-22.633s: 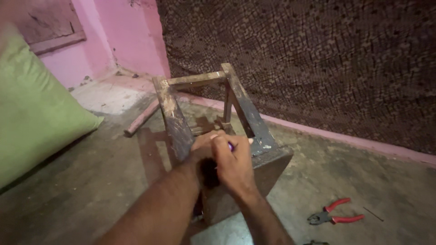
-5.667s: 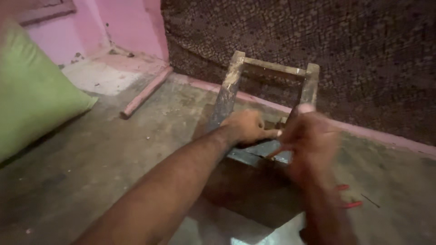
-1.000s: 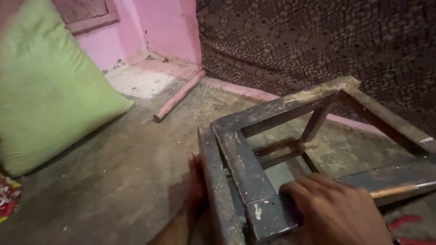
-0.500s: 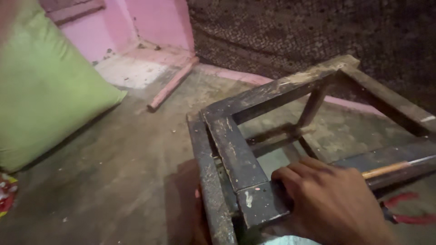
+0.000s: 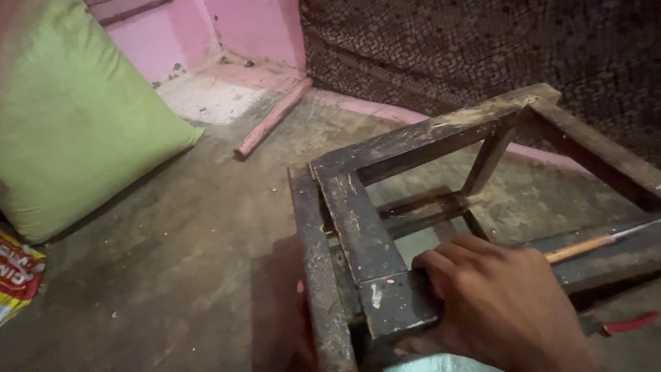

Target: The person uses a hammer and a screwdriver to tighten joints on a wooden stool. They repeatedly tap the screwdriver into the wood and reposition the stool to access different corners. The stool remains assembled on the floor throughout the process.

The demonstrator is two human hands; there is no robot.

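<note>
Concrete floor, dusty, patterned dark cloth hanging at far edge.
Green sack at floor's left edge, leaning on pink wall.
Dark wooden stool frame, overturned, mid-floor toward near right corner.
Right hand curled over frame's near corner rail, fingers bent, gripping wood.
Left hand mostly hidden behind near leg; grip cannot be told.
Pink pole lying near far wall.
Wooden-handled tool resting on right rail.
Red plier handle at right edge.
</note>
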